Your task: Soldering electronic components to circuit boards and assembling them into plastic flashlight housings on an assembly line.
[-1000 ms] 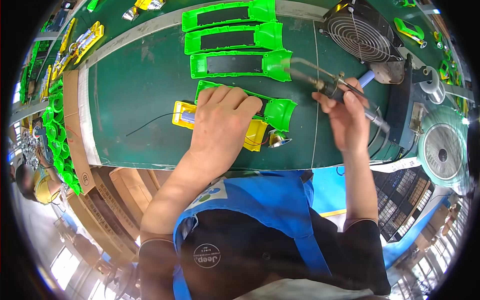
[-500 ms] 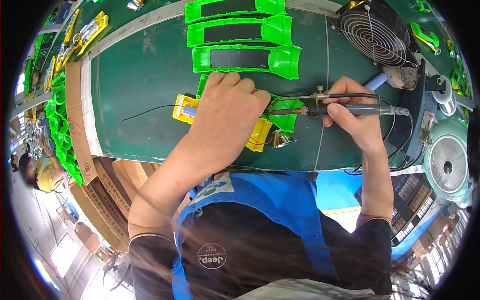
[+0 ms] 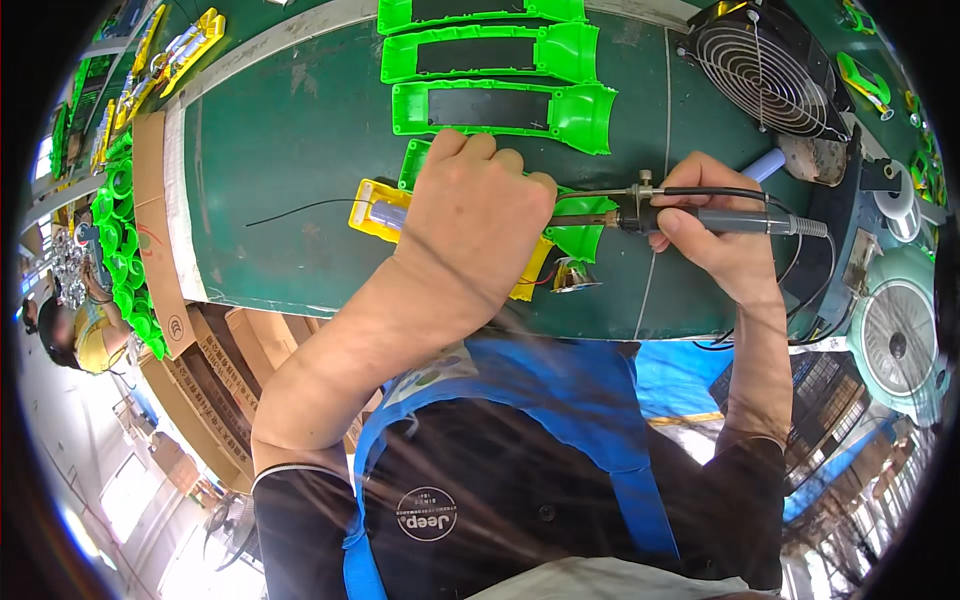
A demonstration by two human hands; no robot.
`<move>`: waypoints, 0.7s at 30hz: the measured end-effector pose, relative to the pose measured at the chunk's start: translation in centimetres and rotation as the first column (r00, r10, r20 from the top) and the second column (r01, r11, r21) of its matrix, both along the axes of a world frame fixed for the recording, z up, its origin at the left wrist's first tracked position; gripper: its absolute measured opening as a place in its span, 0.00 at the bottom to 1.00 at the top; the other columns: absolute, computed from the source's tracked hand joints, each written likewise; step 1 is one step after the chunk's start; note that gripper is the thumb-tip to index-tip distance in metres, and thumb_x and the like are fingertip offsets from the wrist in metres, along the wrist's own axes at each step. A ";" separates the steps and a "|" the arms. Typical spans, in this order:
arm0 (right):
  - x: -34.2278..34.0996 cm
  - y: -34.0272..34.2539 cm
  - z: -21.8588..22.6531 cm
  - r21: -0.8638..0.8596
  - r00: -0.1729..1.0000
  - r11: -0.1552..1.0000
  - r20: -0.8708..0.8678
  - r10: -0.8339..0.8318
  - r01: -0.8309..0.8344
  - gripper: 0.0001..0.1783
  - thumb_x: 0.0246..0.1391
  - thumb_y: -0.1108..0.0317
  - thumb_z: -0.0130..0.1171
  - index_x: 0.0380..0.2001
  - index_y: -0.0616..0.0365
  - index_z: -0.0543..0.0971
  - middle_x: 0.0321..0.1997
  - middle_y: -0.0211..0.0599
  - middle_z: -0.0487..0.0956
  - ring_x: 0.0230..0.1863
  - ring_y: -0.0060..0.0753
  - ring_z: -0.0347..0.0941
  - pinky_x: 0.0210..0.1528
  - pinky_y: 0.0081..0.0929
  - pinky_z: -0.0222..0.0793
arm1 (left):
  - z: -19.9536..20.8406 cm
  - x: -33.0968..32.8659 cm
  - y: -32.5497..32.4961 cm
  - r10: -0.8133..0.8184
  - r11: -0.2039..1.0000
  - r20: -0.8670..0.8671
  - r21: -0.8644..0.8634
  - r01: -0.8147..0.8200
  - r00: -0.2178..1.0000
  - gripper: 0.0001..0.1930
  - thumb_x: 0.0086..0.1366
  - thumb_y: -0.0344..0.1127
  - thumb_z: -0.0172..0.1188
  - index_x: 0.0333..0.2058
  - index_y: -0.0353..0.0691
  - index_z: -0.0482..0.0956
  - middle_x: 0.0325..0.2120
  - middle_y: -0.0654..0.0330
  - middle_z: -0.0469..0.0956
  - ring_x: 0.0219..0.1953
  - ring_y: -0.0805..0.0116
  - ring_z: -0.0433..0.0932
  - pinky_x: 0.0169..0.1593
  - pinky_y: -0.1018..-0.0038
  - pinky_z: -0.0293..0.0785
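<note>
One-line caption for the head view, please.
Left hand pins a yellow-and-green plastic part; right hand levels a grey-handled soldering iron at it.

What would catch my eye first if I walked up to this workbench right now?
Probably the two hands at the centre of the green mat: the left hand presses down on a yellow and green plastic piece, while the right hand holds a soldering iron with its tip pointing toward it. Next, the row of bright green plastic shells lying just beyond, and the round wire-guarded fan at the upper right.
</note>
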State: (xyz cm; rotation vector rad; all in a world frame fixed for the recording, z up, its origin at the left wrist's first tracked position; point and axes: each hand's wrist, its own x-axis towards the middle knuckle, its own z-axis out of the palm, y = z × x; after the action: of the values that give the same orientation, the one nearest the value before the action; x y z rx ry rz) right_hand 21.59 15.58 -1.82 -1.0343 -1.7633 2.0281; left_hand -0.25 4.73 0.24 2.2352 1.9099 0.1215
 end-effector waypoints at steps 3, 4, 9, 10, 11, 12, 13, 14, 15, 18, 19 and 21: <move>1.0 -0.6 -0.5 -0.002 0.992 0.996 -0.090 -0.086 0.086 0.09 0.52 0.72 0.62 0.33 0.65 0.73 0.26 0.34 0.78 0.28 0.20 0.76 0.30 0.18 0.73 | 0.0 0.2 -0.1 0.018 1.000 -0.014 0.012 -0.018 1.000 0.02 0.51 0.31 0.58 0.22 0.43 0.76 0.20 0.60 0.72 0.32 0.62 0.73 0.42 0.68 0.65; 1.5 -0.9 -0.6 -0.007 0.985 0.993 -0.120 -0.122 0.122 0.09 0.52 0.73 0.62 0.34 0.65 0.73 0.26 0.35 0.78 0.28 0.21 0.77 0.31 0.19 0.74 | 0.0 0.3 -0.1 0.024 1.000 -0.014 0.004 -0.024 1.000 0.02 0.51 0.30 0.57 0.22 0.42 0.76 0.20 0.60 0.72 0.32 0.62 0.73 0.41 0.67 0.65; 2.8 -2.9 -1.9 0.070 0.858 0.904 -0.353 -0.372 0.421 0.16 0.56 0.62 0.60 0.36 0.66 0.72 0.25 0.40 0.76 0.26 0.27 0.75 0.33 0.24 0.72 | 0.0 0.3 -0.1 0.033 0.999 -0.009 0.010 -0.033 0.999 0.02 0.52 0.30 0.58 0.22 0.42 0.76 0.20 0.60 0.72 0.31 0.61 0.73 0.41 0.67 0.65; 2.6 -3.5 -2.3 0.085 0.815 0.867 -0.396 -0.423 0.491 0.16 0.56 0.62 0.60 0.37 0.65 0.71 0.25 0.40 0.76 0.26 0.27 0.75 0.34 0.24 0.71 | 0.0 0.3 -0.1 0.033 0.999 -0.044 0.010 -0.032 0.999 0.02 0.52 0.30 0.58 0.22 0.42 0.76 0.20 0.60 0.72 0.31 0.62 0.73 0.41 0.66 0.65; 2.3 -4.0 -2.6 0.149 0.815 0.858 -0.426 -0.394 0.492 0.18 0.58 0.59 0.58 0.40 0.63 0.68 0.28 0.43 0.79 0.32 0.29 0.75 0.42 0.27 0.70 | 0.0 0.3 -0.1 0.028 1.000 -0.045 0.010 -0.028 0.999 0.02 0.52 0.30 0.58 0.22 0.42 0.76 0.20 0.60 0.72 0.31 0.62 0.73 0.41 0.66 0.65; 1.7 -4.4 -3.0 0.241 0.816 0.832 -0.453 -0.358 0.499 0.19 0.59 0.58 0.57 0.42 0.61 0.66 0.30 0.45 0.80 0.35 0.30 0.75 0.45 0.28 0.68 | -0.1 0.3 -0.2 0.027 0.999 -0.025 0.019 -0.027 0.999 0.02 0.52 0.30 0.58 0.22 0.42 0.76 0.21 0.60 0.72 0.32 0.62 0.73 0.41 0.66 0.65; 0.8 -4.9 -3.5 0.334 0.822 0.804 -0.483 -0.303 0.493 0.19 0.60 0.57 0.56 0.43 0.60 0.65 0.33 0.46 0.81 0.38 0.31 0.74 0.48 0.30 0.66 | -0.1 0.3 -0.3 0.028 0.999 -0.005 0.031 -0.027 1.000 0.02 0.52 0.30 0.59 0.22 0.42 0.76 0.21 0.60 0.73 0.32 0.62 0.73 0.41 0.66 0.66; 0.6 -5.0 -3.5 0.499 0.890 0.768 -0.411 -0.197 0.401 0.19 0.61 0.56 0.55 0.44 0.57 0.63 0.37 0.50 0.82 0.43 0.33 0.73 0.52 0.32 0.64 | -0.1 0.3 -0.3 0.028 0.998 0.022 0.051 -0.029 0.999 0.02 0.52 0.30 0.58 0.22 0.42 0.76 0.21 0.60 0.73 0.32 0.61 0.73 0.41 0.66 0.66; 0.0 -5.3 -3.7 0.495 0.883 0.786 -0.450 -0.133 0.371 0.19 0.60 0.59 0.57 0.44 0.59 0.64 0.36 0.48 0.82 0.44 0.34 0.73 0.50 0.32 0.66 | -0.1 0.2 -0.3 0.028 0.997 0.033 0.072 -0.031 0.999 0.02 0.52 0.30 0.58 0.22 0.42 0.76 0.21 0.60 0.73 0.32 0.61 0.73 0.41 0.66 0.66; -2.0 -6.3 -4.5 0.620 0.867 0.675 -0.494 -0.060 0.400 0.18 0.56 0.66 0.62 0.44 0.63 0.69 0.32 0.42 0.81 0.44 0.37 0.73 0.45 0.30 0.71 | -0.2 0.1 -0.5 0.030 0.998 0.020 0.060 -0.031 0.999 0.02 0.52 0.30 0.57 0.22 0.42 0.76 0.21 0.59 0.73 0.32 0.60 0.74 0.41 0.66 0.66; -2.1 -6.5 -4.5 0.689 0.901 0.634 -0.432 -0.031 0.352 0.17 0.55 0.67 0.62 0.42 0.64 0.70 0.32 0.42 0.81 0.44 0.38 0.73 0.45 0.30 0.71 | -0.2 0.1 -0.4 0.033 0.998 0.025 0.051 -0.034 0.999 0.02 0.52 0.30 0.57 0.23 0.41 0.77 0.21 0.59 0.73 0.32 0.60 0.74 0.41 0.66 0.66; -2.1 -6.9 -4.6 0.694 0.900 0.630 -0.435 -0.021 0.350 0.15 0.54 0.67 0.63 0.40 0.64 0.73 0.32 0.44 0.81 0.43 0.41 0.73 0.47 0.35 0.70 | -0.1 -0.1 -0.5 0.029 0.999 0.049 0.040 -0.031 0.998 0.03 0.52 0.31 0.56 0.23 0.41 0.77 0.21 0.59 0.74 0.33 0.60 0.74 0.41 0.66 0.66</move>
State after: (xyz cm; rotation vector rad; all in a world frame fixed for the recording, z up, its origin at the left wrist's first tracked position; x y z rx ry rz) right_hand 19.48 8.65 -6.44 -0.4579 -1.8806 1.0307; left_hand -0.33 4.26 0.19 2.2082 1.9332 0.2191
